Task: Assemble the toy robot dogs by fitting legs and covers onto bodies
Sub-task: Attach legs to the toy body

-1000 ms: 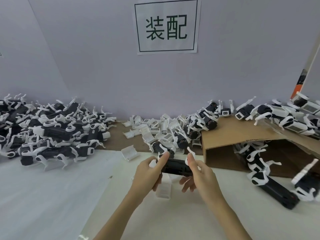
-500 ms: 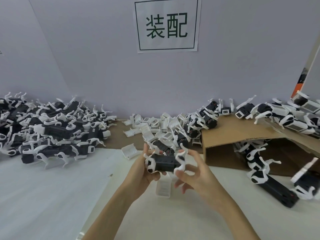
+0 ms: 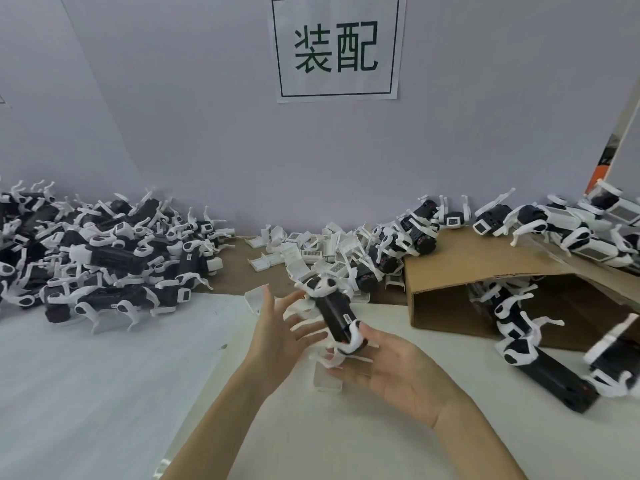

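Observation:
A toy robot dog (image 3: 335, 315), black body with white legs, hangs tilted over the white table, its far end pointing away from me. My right hand (image 3: 394, 370) lies palm up and pinches the dog's near end between thumb and fingers. My left hand (image 3: 277, 329) is just left of the dog with its fingers spread and straight, gripping nothing; whether its fingertips touch the legs is unclear. A white cover (image 3: 327, 380) lies on the table under the hands, partly hidden by them.
A big heap of dogs (image 3: 104, 258) fills the left. Loose white covers (image 3: 308, 249) are piled at the back centre, and one cover (image 3: 254, 299) lies apart. A cardboard box (image 3: 485, 271) on its side holds more dogs (image 3: 540, 372) at the right.
The dog has swung from lying crosswise between both hands to pointing away from me. My left hand has let go and spread open; my right hand now holds the near end alone.

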{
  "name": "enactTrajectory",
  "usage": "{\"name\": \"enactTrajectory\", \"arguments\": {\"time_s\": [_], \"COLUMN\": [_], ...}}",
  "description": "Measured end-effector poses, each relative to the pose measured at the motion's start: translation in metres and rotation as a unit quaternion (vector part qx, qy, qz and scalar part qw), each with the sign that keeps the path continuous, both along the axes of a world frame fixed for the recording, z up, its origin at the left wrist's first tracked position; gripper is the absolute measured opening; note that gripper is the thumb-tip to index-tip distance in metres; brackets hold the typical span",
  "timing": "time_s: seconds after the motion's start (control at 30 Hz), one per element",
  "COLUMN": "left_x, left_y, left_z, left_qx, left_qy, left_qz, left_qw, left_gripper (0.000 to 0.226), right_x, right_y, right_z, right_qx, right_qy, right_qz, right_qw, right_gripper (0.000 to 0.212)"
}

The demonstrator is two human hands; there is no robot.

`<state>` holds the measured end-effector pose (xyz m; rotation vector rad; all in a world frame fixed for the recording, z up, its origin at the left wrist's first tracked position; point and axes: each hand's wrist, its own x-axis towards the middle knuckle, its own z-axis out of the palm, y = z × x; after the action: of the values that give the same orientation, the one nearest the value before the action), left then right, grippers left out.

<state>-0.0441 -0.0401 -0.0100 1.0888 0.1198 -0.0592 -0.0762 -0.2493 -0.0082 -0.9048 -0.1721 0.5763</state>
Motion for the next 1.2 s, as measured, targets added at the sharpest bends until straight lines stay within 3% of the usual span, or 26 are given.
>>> {"name": "enactTrajectory", "arguments": {"time_s": [0.07,0.2,0.33,0.43,0.6,0.7,0.93,1.1,1.2], "left_x": [0.001,-0.008,-0.014,-0.015,-0.007,-0.008,-0.009,-0.01,-0.01], "left_y": [0.007,-0.005,-0.016,-0.012,-0.003,-0.002,0.001,0.016,0.021], "left_z": [0.002,0.004,0.004,0.005,0.009,0.01,0.007,0.008,0.01], "left_qx": [0.039,0.215,0.206,0.207,0.072,0.113,0.163,0.227,0.288], "left_qy": [-0.033,-0.127,-0.143,-0.169,-0.141,-0.107,-0.131,-0.219,-0.256], "left_qz": [-0.03,-0.053,-0.047,-0.045,-0.028,-0.044,-0.052,-0.096,-0.113], "left_qw": [0.998,0.967,0.967,0.963,0.987,0.987,0.976,0.944,0.916], "left_gripper": [0.089,0.071,0.083,0.065,0.075,0.078,0.057,0.055,0.06], "right_x": [0.001,0.001,-0.005,-0.009,-0.003,0.001,-0.004,-0.003,0.0], "right_y": [0.005,0.012,0.017,0.018,0.013,0.009,0.007,-0.011,-0.016], "right_z": [-0.003,-0.008,-0.012,-0.008,0.001,0.002,0.0,0.003,0.002], "right_qx": [-0.028,-0.053,-0.176,-0.303,-0.239,-0.199,-0.284,-0.253,-0.324], "right_qy": [-0.04,-0.044,-0.129,-0.224,-0.247,-0.221,-0.265,-0.315,-0.351], "right_qz": [-0.013,-0.057,-0.063,-0.077,-0.219,-0.272,-0.23,-0.137,-0.147], "right_qw": [0.999,0.996,0.974,0.923,0.913,0.915,0.892,0.904,0.866], "right_gripper": [0.038,0.034,0.046,0.052,0.066,0.065,0.051,0.058,0.064]}}
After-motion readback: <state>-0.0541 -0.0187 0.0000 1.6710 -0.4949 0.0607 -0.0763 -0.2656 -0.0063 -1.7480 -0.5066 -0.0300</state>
